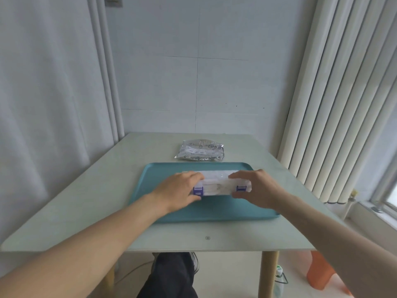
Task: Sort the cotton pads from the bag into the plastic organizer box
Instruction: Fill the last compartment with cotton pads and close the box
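A clear plastic organizer box (218,186) with two purple latches stands on the teal tray (214,209). White cotton pads show through its front wall. My left hand (180,190) grips the box's left end, fingers over the lid and thumb at the front by the left latch. On the right end my right hand (255,188) holds the box the same way, next to the right latch. The lid looks closed. A flat, crinkled clear bag (200,150) with printed marks lies on the table behind the tray.
The pale green table (107,190) stands against a white wall, with curtains at left and vertical blinds at right. Under the table are my dark-trousered legs (171,276), an orange stool (320,272) and a bottle (279,276) on the floor.
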Tool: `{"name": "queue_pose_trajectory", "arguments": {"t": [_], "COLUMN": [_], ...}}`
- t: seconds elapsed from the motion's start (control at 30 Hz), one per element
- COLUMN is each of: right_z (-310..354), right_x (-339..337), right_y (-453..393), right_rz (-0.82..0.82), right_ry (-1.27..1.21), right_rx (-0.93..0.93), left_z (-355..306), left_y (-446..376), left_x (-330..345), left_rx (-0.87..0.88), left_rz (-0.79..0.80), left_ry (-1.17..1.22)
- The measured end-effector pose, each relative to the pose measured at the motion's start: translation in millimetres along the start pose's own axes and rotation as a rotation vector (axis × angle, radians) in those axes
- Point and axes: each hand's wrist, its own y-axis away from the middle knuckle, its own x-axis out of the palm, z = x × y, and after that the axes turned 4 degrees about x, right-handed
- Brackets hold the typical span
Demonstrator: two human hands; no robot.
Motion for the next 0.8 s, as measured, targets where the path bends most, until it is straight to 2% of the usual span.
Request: {"name": "queue_pose_trajectory", "arguments": {"t": [0.17, 0.27, 0.33, 0.43, 0.53, 0.63, 0.8], "right_z": [-11, -14, -12, -9, -3, 5, 3], "right_x": [8, 11, 12, 15, 25, 39, 37], "right_y": [9, 8, 6, 6, 6, 4, -2], "right_rz": [0.056, 0.098, 0.096, 0.071, -0.022, -0.015, 0.010], "right_ry": [0.036, 0.153, 0.218, 0.320, 0.181, 0.085, 0.084], "right_rx": [0.013, -0.045, -0.076, -0.086, 0.031, 0.158, 0.166], "left_z": [-5, -7, -6, -4, 0, 4, 16], "left_y": [1, 0, -1, -1, -1, -6, -15], "left_x": [9, 6, 7, 19, 32, 40, 34], "left_rx": [0.030, 0.030, 0.044, 0.082, 0.128, 0.121, 0.059], "left_rz": [-0.004, 0.013, 0.068, 0.058, -0.013, -0.034, -0.057], "left_ry": [-0.025, -0.093, -0.109, -0.094, -0.076, 0.004, 0.161]}}
